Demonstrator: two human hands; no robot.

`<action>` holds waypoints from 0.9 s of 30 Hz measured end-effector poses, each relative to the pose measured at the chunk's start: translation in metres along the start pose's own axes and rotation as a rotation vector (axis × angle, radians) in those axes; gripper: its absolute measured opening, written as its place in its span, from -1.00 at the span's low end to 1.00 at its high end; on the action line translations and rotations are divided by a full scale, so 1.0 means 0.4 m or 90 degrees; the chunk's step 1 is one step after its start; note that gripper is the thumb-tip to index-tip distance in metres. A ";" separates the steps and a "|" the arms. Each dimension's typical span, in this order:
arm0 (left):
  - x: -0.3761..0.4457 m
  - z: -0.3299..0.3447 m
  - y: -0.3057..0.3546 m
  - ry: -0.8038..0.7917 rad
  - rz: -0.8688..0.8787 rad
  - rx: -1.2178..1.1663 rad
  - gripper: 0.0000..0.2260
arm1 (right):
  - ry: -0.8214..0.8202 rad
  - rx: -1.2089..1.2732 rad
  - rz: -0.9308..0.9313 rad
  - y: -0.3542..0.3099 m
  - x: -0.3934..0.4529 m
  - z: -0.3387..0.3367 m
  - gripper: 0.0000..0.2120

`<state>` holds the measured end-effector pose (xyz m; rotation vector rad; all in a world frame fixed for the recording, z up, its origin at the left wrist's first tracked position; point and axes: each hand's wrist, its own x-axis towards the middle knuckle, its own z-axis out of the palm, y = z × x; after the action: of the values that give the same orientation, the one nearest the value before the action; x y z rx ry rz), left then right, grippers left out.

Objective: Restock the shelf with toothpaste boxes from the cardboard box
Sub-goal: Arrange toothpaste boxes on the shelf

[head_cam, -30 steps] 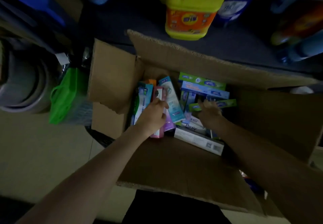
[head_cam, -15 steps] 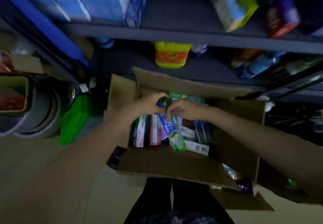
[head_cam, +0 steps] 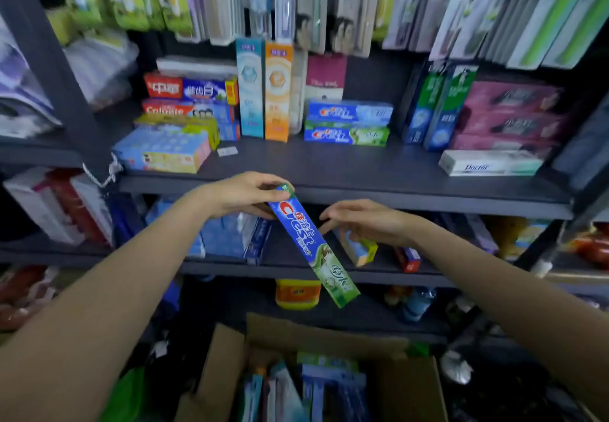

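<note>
Left hand (head_cam: 244,194) pinches the top end of the long blue-and-green Crest toothpaste box (head_cam: 311,243), right hand (head_cam: 365,220) loose-fingered just beside it — I'd level it first, then slide it onto the matching Crest stack (head_cam: 347,123) at 12 o'clock on the dark shelf (head_cam: 329,171).

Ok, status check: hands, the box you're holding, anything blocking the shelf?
Left hand grips Crest box by its top end, tilted. Right hand open beside it. Shelf front bare; matching Crest boxes stacked behind.
</note>
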<state>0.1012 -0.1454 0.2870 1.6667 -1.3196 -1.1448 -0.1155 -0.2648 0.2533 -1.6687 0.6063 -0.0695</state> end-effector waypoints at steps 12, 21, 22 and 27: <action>0.119 -0.031 0.140 0.227 0.069 -0.314 -0.74 | 0.157 -0.308 0.065 -0.123 -0.061 -0.225 -0.75; 0.310 0.064 0.123 0.414 -0.026 -0.280 -0.75 | 0.467 0.011 0.018 -0.072 0.064 -0.351 -0.52; 0.330 0.067 0.130 0.467 -0.005 -0.268 -0.76 | 0.492 0.004 0.002 -0.075 0.079 -0.361 -0.52; 0.417 0.073 0.177 0.642 0.070 -0.074 -0.79 | 0.602 -0.039 -0.071 -0.118 0.163 -0.410 -0.61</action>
<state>0.0639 -0.3242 0.3064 1.6814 -0.6519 -0.1953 -0.1052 -0.4378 0.3116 -1.6734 1.2153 -0.9651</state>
